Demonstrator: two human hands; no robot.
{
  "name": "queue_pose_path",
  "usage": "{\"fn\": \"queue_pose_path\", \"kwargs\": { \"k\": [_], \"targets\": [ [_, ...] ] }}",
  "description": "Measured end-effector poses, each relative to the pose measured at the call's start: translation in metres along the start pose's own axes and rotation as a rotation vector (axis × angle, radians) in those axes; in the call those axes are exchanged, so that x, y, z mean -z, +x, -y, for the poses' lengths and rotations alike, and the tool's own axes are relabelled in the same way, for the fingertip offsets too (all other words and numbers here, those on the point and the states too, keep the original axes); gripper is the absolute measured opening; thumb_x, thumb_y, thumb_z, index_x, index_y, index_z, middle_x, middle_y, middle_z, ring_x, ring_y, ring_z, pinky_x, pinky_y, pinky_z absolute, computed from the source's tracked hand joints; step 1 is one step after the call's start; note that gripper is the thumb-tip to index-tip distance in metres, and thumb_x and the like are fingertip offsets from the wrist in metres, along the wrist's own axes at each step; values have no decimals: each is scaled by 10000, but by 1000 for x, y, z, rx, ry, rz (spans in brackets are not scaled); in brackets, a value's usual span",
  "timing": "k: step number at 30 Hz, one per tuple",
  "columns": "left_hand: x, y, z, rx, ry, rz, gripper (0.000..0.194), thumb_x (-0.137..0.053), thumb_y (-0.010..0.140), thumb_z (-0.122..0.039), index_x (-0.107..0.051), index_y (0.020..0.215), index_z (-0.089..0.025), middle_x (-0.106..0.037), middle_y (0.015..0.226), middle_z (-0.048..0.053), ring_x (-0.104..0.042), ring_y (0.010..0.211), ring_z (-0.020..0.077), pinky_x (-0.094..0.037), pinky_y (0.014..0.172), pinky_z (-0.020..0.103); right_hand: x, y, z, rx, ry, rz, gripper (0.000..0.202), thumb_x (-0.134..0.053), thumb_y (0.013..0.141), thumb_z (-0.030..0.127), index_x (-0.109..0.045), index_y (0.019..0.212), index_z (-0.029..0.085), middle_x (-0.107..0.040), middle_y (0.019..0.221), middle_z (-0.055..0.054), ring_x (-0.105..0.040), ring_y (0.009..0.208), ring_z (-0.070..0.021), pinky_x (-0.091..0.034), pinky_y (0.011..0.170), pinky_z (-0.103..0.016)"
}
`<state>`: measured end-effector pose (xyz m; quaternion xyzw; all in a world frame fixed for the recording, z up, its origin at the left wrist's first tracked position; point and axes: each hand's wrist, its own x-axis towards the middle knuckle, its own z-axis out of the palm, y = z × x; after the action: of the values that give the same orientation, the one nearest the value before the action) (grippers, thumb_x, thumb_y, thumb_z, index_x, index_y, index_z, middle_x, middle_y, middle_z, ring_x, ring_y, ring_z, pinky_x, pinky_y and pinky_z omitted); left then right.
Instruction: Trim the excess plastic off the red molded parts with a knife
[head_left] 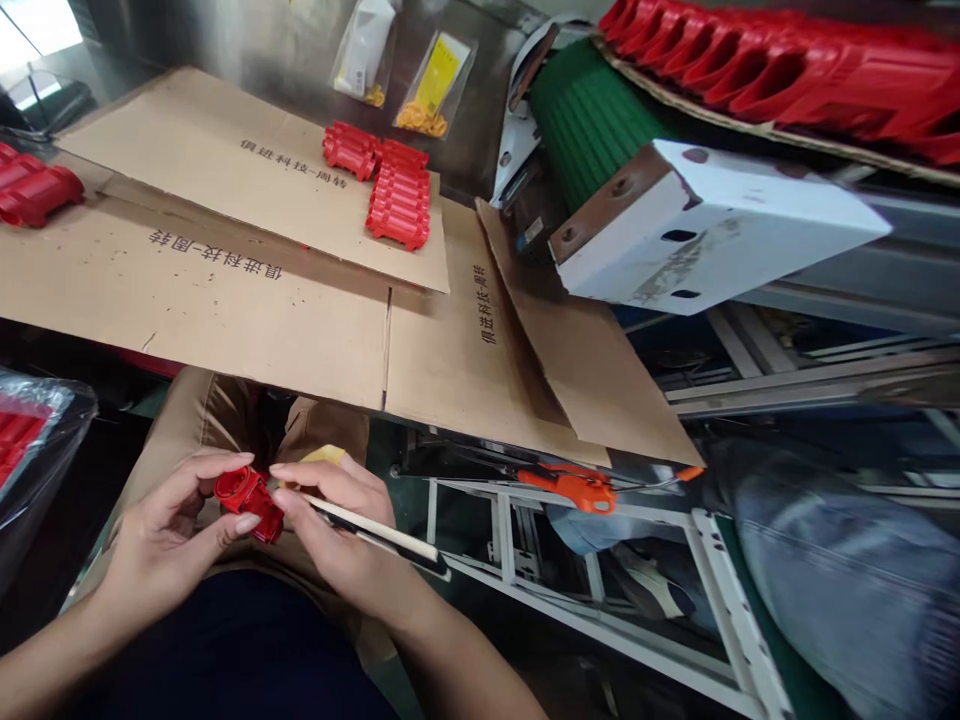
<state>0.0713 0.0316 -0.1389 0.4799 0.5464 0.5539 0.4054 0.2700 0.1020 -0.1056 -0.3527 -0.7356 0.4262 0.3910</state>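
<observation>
Over my lap, my left hand [178,525] grips a red plastic part [246,500] between thumb and fingers. The part has a round opening at its upper end. My right hand [343,510] is closed around a thin, pale stick-like tool [375,526] with a dark strip along it. Its front end lies at the fingertips, close beside the red part; whether it touches cannot be made out. Something yellow [324,455] shows behind the right fingers, mostly hidden by them.
Cardboard sheets [300,320] cover the table, with several red parts [399,205] on them. Small bags [435,85] holding yellow pieces lie behind. An orange air gun [574,488] hangs at the edge. To the right are a green conveyor roller [600,120] and a person's jeans-clad leg [847,570].
</observation>
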Motion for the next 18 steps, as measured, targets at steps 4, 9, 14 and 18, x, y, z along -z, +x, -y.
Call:
{"fn": "queue_pose_path", "kwargs": {
  "k": [4, 9, 14, 18],
  "targets": [
    [2, 1, 7, -142, 100, 53, 552, -830, 861, -104, -759, 1322, -399, -769, 1166, 4, -721, 1121, 167, -593, 1009, 221, 0, 8, 0, 6, -4, 95, 125, -701, 1017, 173, -820, 984, 192, -800, 874, -35, -709, 797, -155, -573, 775, -252],
    [-2, -3, -3, -3, 6, 25, 478, -863, 839, -155, -806, 1244, -402, -783, 1137, 3, -777, 1015, 173, -633, 893, 203, 2, 10, 2, 48, -92, 156, 197, -605, 1050, 166, -741, 909, 187, -731, 808, -24, -655, 753, -154, -547, 758, -265],
    [-9, -2, -17, 301, -188, -102, 356, -937, 791, -317, -838, 1133, -324, -805, 990, 22, -770, 868, 180, -634, 783, 210, 0, 7, -2, 202, -297, 123, 169, -527, 1031, 134, -666, 947, 182, -700, 862, -66, -629, 765, -182, -530, 696, -288],
    [-9, 4, -21, 452, -333, -124, 422, -967, 752, -410, -833, 1133, -290, -766, 867, 8, -679, 731, 130, -591, 689, 175, 10, 4, -1, 244, -229, 136, 135, -539, 1035, 134, -652, 987, 191, -717, 880, -66, -658, 808, -185, -543, 732, -289]
  ]
}}
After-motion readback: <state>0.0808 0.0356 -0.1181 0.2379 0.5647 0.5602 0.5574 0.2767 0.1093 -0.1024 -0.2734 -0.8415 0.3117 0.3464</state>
